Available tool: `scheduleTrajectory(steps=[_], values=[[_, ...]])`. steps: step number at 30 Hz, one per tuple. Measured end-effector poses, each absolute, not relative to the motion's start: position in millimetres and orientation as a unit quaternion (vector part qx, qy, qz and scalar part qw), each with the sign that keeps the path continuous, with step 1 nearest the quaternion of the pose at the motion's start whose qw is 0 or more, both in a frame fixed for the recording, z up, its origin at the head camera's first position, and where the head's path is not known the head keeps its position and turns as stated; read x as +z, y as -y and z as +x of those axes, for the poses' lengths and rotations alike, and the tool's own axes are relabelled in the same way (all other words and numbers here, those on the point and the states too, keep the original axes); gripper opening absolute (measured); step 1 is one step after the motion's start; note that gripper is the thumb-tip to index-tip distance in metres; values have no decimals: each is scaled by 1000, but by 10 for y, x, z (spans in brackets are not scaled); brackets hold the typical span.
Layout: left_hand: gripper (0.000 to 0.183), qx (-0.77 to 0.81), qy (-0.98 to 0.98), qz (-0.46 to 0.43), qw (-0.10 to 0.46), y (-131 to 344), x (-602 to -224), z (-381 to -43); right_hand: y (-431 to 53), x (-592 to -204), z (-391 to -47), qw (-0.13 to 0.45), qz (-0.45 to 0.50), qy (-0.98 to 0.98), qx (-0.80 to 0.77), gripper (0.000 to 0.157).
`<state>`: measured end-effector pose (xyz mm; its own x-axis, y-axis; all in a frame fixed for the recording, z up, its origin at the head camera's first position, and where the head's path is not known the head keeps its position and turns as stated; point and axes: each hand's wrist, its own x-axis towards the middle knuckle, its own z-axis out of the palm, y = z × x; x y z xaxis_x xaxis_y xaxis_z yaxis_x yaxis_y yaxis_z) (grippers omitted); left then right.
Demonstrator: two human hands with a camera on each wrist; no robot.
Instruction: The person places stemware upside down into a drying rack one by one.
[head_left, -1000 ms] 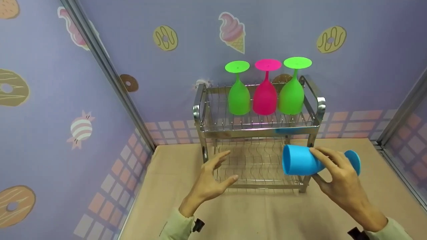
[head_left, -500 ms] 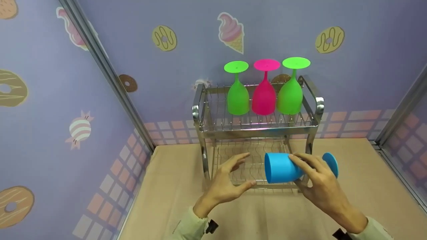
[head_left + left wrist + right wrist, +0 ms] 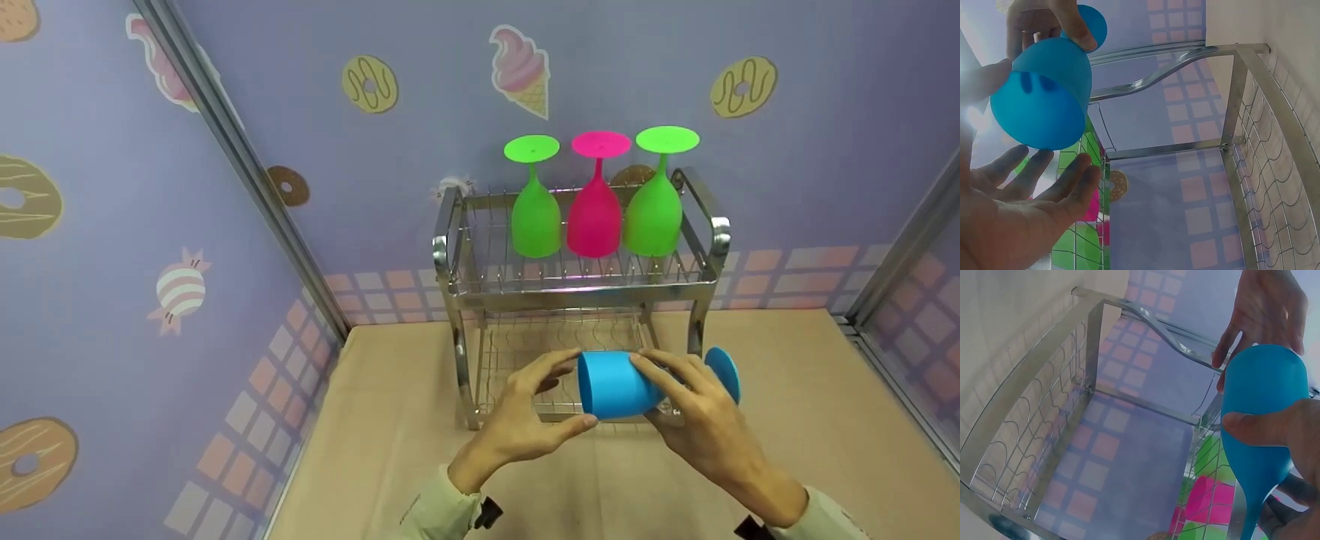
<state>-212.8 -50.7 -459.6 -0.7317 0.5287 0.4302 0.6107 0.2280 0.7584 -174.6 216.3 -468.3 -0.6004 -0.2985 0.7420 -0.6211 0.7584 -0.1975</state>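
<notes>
A blue plastic wine goblet [image 3: 615, 384] lies sideways in the air in front of the rack, its mouth facing left and its foot to the right. My right hand [image 3: 701, 420] grips it around the lower bowl, with the thumb [image 3: 1255, 428] across one side. On the other side of the goblet is my left hand [image 3: 525, 420], thumb and fingers spread around the mouth. Its fingertips are right at the rim in the left wrist view, where the goblet's hollow inside [image 3: 1039, 112] shows.
A two-tier metal dish rack [image 3: 585, 298] stands against the back wall. Upside down on its top tier are a green goblet [image 3: 536, 225], a pink goblet [image 3: 595, 225] and another green goblet [image 3: 654, 221]. A beige cloth [image 3: 390, 390] covers the table.
My right hand has carried the blue goblet left and slightly down, toward the middle. My left hand has moved right, so its fingers now meet the goblet's rim.
</notes>
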Motion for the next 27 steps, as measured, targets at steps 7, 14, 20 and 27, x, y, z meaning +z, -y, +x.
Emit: scheduleTrajectory(steps=[7,14,20,27], values=[[76,-529,765,-366,30,495,-4612,-2136,-2126,-4680,-1725,358,261,867,229,103],[77,-538,754,-375,41,511,-4626,-2168,-2095,-4686,-1727,357,263,867,226,103],[74,-544,749,-376,45,511,-4639,-2174,-2091,-4702,-1737,362,271,865,218,101],[71,-568,735,-367,50,485,-4657,-2178,-2094,-4699,-1726,376,272,860,213,104]])
